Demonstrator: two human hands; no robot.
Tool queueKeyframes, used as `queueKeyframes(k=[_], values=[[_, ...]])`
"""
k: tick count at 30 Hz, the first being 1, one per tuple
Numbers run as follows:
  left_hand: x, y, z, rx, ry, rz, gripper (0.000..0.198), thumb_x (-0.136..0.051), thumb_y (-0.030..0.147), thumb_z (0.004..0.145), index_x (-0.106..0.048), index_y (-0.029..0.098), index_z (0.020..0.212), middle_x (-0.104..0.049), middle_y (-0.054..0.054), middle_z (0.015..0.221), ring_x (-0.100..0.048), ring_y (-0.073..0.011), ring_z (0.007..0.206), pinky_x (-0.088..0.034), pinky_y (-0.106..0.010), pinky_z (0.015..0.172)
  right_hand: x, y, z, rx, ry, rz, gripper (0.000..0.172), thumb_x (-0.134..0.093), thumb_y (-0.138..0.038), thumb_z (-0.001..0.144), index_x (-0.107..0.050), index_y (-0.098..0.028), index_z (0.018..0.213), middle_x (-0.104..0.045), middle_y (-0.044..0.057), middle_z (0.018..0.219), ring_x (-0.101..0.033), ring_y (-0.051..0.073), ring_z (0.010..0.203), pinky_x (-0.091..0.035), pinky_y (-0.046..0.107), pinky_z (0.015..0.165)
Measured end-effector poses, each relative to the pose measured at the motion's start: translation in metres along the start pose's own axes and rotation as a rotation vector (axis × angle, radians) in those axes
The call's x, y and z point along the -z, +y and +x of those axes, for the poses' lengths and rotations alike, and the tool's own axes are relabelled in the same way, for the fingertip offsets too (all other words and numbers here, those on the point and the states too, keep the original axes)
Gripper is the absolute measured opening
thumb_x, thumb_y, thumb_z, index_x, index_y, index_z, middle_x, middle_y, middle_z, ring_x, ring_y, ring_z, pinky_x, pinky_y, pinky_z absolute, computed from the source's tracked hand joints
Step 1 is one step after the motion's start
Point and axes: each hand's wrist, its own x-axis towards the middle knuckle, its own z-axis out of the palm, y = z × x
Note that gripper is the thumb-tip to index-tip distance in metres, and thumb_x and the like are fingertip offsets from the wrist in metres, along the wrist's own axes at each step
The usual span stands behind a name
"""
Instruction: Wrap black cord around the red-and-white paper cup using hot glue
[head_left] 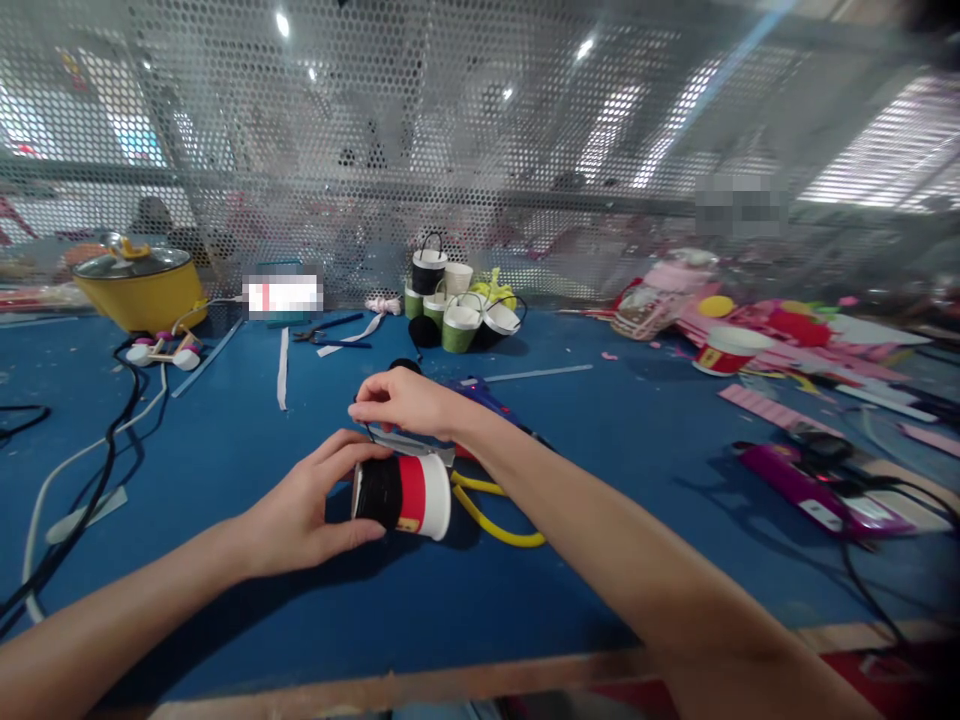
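Note:
My left hand [296, 515] grips a paper cup [426, 495] lying on its side, its white rim facing right. The cup shows a red band, and black cord [380, 492] is wound around its base end under my fingers and thumb. Just above the cup, my right hand [397, 400] is closed in a pinch on the thin black cord running up from the winding. A black coil [406, 365] lies behind my right hand. Partly hidden by my right forearm are a blue tool [480, 395], perhaps a glue gun, and a yellow cord loop [514, 538].
Small cord-wrapped cups with handles [460, 325] stand at the back. A yellow pot [135, 290], wheeled toy [166, 352] and cables [112, 450] are left. Pliers [322, 330] lie back-left. A red-and-white cup [731, 352], pink scraps [780, 415] and a purple object [817, 490] are right.

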Motion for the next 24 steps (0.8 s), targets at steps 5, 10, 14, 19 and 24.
queueKeyframes(k=[5, 10, 14, 19, 24], values=[[0.001, 0.002, 0.001, 0.052, 0.012, -0.083, 0.046, -0.063, 0.027, 0.078, -0.044, 0.023, 0.12, -0.046, -0.009, 0.117, -0.052, -0.0218, 0.106, -0.048, -0.036, 0.09, 0.031, 0.014, 0.02, -0.1, 0.247, -0.168, 0.027, -0.039, -0.023, 0.092, -0.055, -0.014, 0.072, -0.064, 0.003, 0.071, -0.049, 0.005, 0.046, -0.039, 0.017, 0.049], [0.0, 0.002, 0.002, 0.086, 0.021, -0.19, 0.044, -0.063, 0.025, 0.078, -0.045, 0.026, 0.118, -0.046, -0.007, 0.116, -0.052, -0.0202, 0.106, -0.047, -0.034, 0.092, 0.049, 0.035, 0.035, -0.178, 0.278, -0.298, 0.035, -0.037, -0.029, 0.094, -0.057, -0.014, 0.069, -0.067, 0.004, 0.063, -0.056, 0.009, 0.046, -0.041, 0.02, 0.052], [-0.001, 0.0, 0.001, 0.095, 0.033, -0.25, 0.044, -0.063, 0.024, 0.078, -0.046, 0.028, 0.118, -0.046, -0.006, 0.116, -0.051, -0.0202, 0.107, -0.046, -0.034, 0.093, 0.048, 0.032, 0.043, -0.144, 0.343, -0.414, 0.033, -0.036, -0.035, 0.094, -0.06, -0.015, 0.086, -0.07, 0.008, 0.091, -0.064, 0.014, 0.078, -0.042, 0.02, 0.066], [0.0, -0.002, 0.002, 0.127, 0.076, -0.331, 0.043, -0.065, 0.023, 0.076, -0.048, 0.026, 0.116, -0.047, -0.006, 0.115, -0.051, -0.0207, 0.108, -0.045, -0.035, 0.095, 0.065, 0.028, 0.03, -0.187, 0.43, -0.581, 0.037, -0.028, -0.032, 0.096, -0.06, -0.014, 0.098, -0.066, 0.01, 0.103, -0.061, 0.017, 0.093, -0.04, 0.023, 0.073], [0.001, -0.005, 0.003, 0.163, 0.11, -0.375, 0.043, -0.065, 0.024, 0.074, -0.049, 0.023, 0.115, -0.049, -0.007, 0.114, -0.052, -0.0219, 0.107, -0.045, -0.038, 0.094, 0.073, 0.057, -0.014, -0.425, 0.288, -0.729, 0.023, -0.052, -0.028, 0.085, -0.066, -0.01, 0.077, -0.068, 0.013, 0.084, -0.063, 0.025, 0.086, -0.043, 0.03, 0.072]])
